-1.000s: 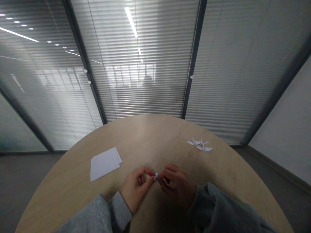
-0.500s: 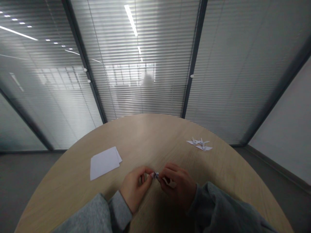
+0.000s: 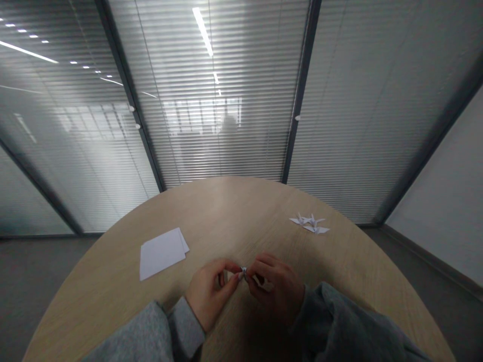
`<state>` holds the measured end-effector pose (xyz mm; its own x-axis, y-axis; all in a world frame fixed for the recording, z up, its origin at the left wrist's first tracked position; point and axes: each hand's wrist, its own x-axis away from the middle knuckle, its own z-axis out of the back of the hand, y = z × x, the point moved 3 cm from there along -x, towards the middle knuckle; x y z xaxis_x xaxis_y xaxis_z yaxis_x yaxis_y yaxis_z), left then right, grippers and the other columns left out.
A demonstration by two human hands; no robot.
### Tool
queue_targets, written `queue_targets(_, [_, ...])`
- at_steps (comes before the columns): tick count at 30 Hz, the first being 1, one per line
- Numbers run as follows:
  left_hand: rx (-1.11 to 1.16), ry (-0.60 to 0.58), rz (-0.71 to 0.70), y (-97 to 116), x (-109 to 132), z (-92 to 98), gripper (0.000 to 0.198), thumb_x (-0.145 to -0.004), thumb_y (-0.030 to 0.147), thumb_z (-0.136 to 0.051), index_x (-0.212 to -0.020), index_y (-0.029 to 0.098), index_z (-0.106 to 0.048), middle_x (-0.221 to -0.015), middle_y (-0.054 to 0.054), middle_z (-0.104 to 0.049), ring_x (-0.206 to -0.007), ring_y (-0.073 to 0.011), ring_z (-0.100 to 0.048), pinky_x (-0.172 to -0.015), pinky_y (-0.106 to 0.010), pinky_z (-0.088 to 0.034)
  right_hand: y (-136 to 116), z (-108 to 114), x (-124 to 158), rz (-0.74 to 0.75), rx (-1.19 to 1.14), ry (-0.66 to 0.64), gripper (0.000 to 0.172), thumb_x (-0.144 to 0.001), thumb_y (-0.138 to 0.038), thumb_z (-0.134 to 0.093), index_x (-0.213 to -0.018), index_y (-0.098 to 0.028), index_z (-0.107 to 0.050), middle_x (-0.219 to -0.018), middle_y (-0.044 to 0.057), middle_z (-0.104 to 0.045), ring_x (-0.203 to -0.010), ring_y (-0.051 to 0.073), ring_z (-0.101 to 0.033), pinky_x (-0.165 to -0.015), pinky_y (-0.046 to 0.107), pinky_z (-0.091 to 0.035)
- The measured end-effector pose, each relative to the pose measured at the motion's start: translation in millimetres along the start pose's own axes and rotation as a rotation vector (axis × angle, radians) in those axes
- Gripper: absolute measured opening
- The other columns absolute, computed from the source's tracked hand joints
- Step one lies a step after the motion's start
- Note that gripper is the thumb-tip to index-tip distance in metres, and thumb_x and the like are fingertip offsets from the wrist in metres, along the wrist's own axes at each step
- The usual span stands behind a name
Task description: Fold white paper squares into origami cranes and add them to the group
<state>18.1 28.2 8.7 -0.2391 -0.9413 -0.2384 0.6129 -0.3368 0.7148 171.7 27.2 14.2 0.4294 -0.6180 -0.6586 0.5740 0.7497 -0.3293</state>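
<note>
Both hands were close together above the worktop (image 3: 230,216), the left hand (image 3: 211,294) and right hand (image 3: 277,289) curled and pinching a tiny folded paper piece (image 3: 244,273) between their fingertips, apparently partway through a fold. A stack of white paper sheets (image 3: 162,254) lay well left of the piece; small origami cranes (image 3: 311,223) sat farther off to its right, near the worktop's curved edge

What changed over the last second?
Only small finger moves. The left hand and right hand stay in place, pinching the small folded white paper between them; it may have turned slightly, but it is too small to tell. Nothing was let go. The white paper stack and paper cranes on the wooden table stayed put.
</note>
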Motion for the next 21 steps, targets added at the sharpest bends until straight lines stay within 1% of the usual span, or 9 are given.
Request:
queue_targets(4, [-0.031,0.002,-0.017,-0.6,1.2,1.1,0.023,-0.081,0.033,-0.051,-0.083,0.017,-0.069,-0.064,-0.002,-0.061,-0.056,-0.0156,-0.049,-0.054,-0.026,-0.035,-1.5,0.4,-0.9,0.037,0.011,0.004,0.018,-0.077,-0.011,-0.049,-0.061,-0.017,-0.053,-0.057,-0.001,-0.048,-0.055,0.011,-0.044,-0.053,0.021,-0.032])
queue_targets(9, [-0.067,-0.006,-0.032,0.2,2.3,0.8,0.024,-0.082,0.031,-0.048,-0.084,0.017,-0.068,-0.07,-0.005,-0.064,-0.061,-0.0174,-0.054,-0.057,-0.028,-0.038,-1.7,0.3,-1.6,0.034,0.025,-0.007,0.018,-0.078,-0.012,-0.05,-0.061,-0.017,-0.054,-0.058,-0.001,-0.049,-0.056,0.011,-0.045,-0.053,0.021,-0.032])
queue_targets(16, [-0.088,0.016,-0.024,2.7,1.5,0.1,0.019,-0.08,0.026,-0.048,-0.077,0.016,-0.063,-0.058,0.0,-0.056,-0.052,-0.0149,-0.051,-0.051,-0.025,-0.036,-2.7,-0.4,-0.8,0.044,0.024,-0.015,0.016,-0.077,-0.011,-0.05,-0.061,-0.017,-0.054,-0.058,0.0,-0.048,-0.056,0.011,-0.045,-0.054,0.021,-0.032])
queue_targets(19, [-0.078,-0.003,-0.007,3.9,2.1,0.5,0.019,-0.081,0.028,-0.047,-0.078,0.018,-0.063,-0.057,0.001,-0.059,-0.051,-0.0147,-0.052,-0.051,-0.025,-0.036,-2.1,-1.2,-0.3,0.044,0.033,-0.021,0.016,-0.077,-0.011,-0.051,-0.063,-0.017,-0.054,-0.058,-0.001,-0.048,-0.056,0.011,-0.045,-0.053,0.021,-0.031])
queue_targets(21, [-0.074,-0.022,-0.004,5.0,2.6,1.0,0.02,-0.082,0.029,-0.046,-0.08,0.019,-0.063,-0.061,0.0,-0.063,-0.054,-0.0152,-0.055,-0.052,-0.025,-0.037,-2.0,-1.4,-0.3,0.044,0.04,-0.016,0.016,-0.077,-0.012,-0.05,-0.063,-0.017,-0.055,-0.058,-0.001,-0.049,-0.056,0.011,-0.045,-0.053,0.021,-0.031])
